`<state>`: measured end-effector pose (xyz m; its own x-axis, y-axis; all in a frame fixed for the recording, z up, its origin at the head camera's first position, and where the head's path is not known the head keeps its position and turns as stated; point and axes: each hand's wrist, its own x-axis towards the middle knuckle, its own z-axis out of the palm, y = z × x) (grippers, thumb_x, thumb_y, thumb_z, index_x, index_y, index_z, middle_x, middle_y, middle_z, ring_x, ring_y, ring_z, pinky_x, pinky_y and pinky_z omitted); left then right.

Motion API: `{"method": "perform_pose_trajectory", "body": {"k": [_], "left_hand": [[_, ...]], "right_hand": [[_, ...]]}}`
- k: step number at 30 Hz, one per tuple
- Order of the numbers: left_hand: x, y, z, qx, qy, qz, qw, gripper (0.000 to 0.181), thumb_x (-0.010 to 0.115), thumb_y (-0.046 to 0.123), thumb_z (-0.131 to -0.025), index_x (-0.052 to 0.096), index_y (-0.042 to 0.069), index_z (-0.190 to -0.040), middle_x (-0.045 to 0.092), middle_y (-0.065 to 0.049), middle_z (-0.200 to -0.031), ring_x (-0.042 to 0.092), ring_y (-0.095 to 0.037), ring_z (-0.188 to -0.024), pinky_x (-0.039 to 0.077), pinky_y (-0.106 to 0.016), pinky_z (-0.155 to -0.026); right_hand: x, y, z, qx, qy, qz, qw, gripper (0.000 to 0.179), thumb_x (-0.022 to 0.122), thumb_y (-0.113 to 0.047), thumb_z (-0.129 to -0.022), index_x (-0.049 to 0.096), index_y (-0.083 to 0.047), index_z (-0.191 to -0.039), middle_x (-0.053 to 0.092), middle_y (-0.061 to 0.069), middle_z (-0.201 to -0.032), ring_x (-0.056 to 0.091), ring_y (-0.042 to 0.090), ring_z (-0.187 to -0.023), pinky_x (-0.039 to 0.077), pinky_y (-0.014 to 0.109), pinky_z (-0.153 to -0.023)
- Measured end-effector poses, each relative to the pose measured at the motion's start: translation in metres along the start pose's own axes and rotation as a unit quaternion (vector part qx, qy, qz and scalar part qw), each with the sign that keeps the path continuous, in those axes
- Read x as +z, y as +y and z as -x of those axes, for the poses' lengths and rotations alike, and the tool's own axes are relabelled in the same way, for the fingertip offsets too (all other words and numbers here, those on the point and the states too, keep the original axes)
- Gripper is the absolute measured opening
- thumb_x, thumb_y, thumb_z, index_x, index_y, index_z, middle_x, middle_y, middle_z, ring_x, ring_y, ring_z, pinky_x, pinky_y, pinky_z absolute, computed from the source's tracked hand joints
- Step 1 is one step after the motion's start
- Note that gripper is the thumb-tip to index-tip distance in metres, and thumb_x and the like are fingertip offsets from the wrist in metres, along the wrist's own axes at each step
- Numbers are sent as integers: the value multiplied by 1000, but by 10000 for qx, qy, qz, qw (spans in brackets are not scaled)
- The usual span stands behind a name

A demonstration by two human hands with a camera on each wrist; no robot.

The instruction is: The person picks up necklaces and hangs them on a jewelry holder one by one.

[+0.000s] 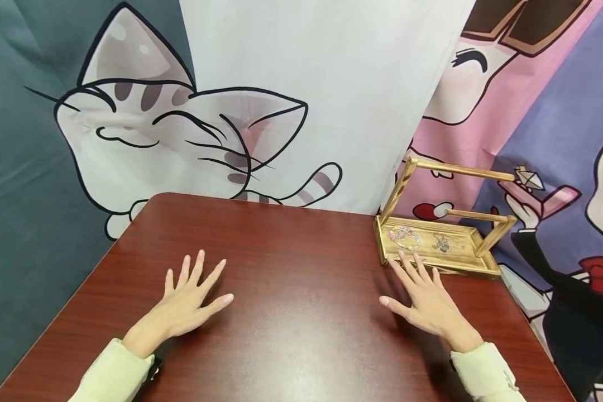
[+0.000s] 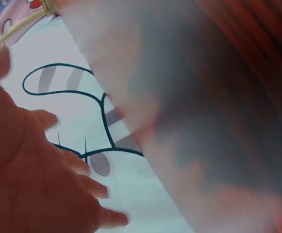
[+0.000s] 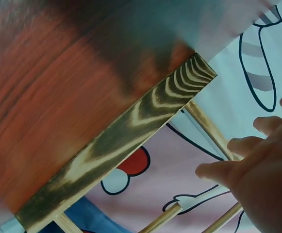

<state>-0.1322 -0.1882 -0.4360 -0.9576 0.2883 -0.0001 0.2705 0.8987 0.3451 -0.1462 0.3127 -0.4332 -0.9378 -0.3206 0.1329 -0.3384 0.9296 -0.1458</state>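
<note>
My left hand is spread over the left half of the table, fingers straight and apart, holding nothing. On the right, my right hand is spread too, its fingertips just in front of a wooden jewelry stand. In the stand's tray lie a beaded bracelet and a small silvery piece whose kind is too small to tell. The left wrist view has the left palm with nothing in it. In the right wrist view the right hand appears beside the stand's front board.
The dark red-brown table reaches back to a cloth backdrop printed with a cartoon cat and other figures. Two round wooden bars, a tall one and a lower one, rise above the stand's tray near the table's right edge.
</note>
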Motion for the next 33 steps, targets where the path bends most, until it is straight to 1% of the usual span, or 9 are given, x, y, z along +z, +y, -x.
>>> {"method": "perform_pose_trajectory", "body": {"k": [6,11,14,17,21,24,27,30,33], "left_hand": [[0,5,4,48,-94,506,9987,74,36,62,-89,32,12,-142,27,-20,-145,26,-40,-131,24,-63,-96],[3,16,-3,250,100,538,9982,68,43,56,-89,43,5,-135,45,-14,-135,43,-32,-123,37,-54,-92],[10,28,-15,320,219,627,9973,57,49,46,-91,49,4,-130,53,-12,-128,50,-27,-117,42,-49,-89],[18,44,-32,297,332,833,9955,44,55,37,-90,57,5,-120,63,-9,-111,60,-22,-100,48,-43,-80],[26,67,-55,281,564,594,9962,33,57,33,-88,64,9,-108,67,-5,-96,64,-19,-84,50,-41,-68],[32,84,-71,415,679,298,9964,32,56,34,-88,66,9,-105,68,-5,-97,64,-23,-86,50,-43,-67],[39,99,-90,634,692,214,9954,33,54,34,-88,65,8,-106,67,-7,-98,64,-24,-87,50,-43,-67],[46,114,-108,845,643,68,9943,32,52,32,-89,64,7,-105,67,-8,-95,64,-25,-86,50,-43,-66],[52,128,-124,1002,585,-70,9932,29,51,31,-90,63,8,-102,65,-9,-91,64,-26,-84,50,-42,-64]], "right_hand": [[-4,2,0,-93,794,-510,9955,63,59,-53,-81,45,-21,-134,29,5,-147,34,32,-129,30,56,-95],[-4,20,2,263,1872,-1311,9732,32,66,-26,-84,60,-11,-111,54,8,-119,51,21,-106,41,40,-81],[-3,41,6,1000,2311,-1809,9507,23,65,-20,-85,64,-7,-103,61,7,-104,52,5,-96,38,21,-79],[-4,64,12,1907,2453,-2378,9203,23,63,-22,-86,64,-4,-101,65,-4,-91,54,-9,-79,40,9,-68],[-5,95,14,2733,2650,-3112,8708,22,62,-15,-86,62,3,-98,60,-20,-74,56,-9,-59,46,12,-52],[-6,117,13,3208,2862,-3062,8494,17,59,-13,-85,60,1,-93,57,-23,-68,54,-9,-56,43,11,-52],[-8,138,12,3709,2866,-2538,8461,20,56,-18,-86,61,-2,-96,60,-13,-73,56,-3,-68,42,15,-64],[-10,156,12,4005,2742,-1984,8515,30,52,-21,-87,59,2,-106,60,13,-96,55,25,-99,38,34,-86],[-10,171,15,4150,2559,-1790,8545,39,47,-21,-88,53,6,-116,46,32,-116,35,48,-116,25,52,-96]]}}
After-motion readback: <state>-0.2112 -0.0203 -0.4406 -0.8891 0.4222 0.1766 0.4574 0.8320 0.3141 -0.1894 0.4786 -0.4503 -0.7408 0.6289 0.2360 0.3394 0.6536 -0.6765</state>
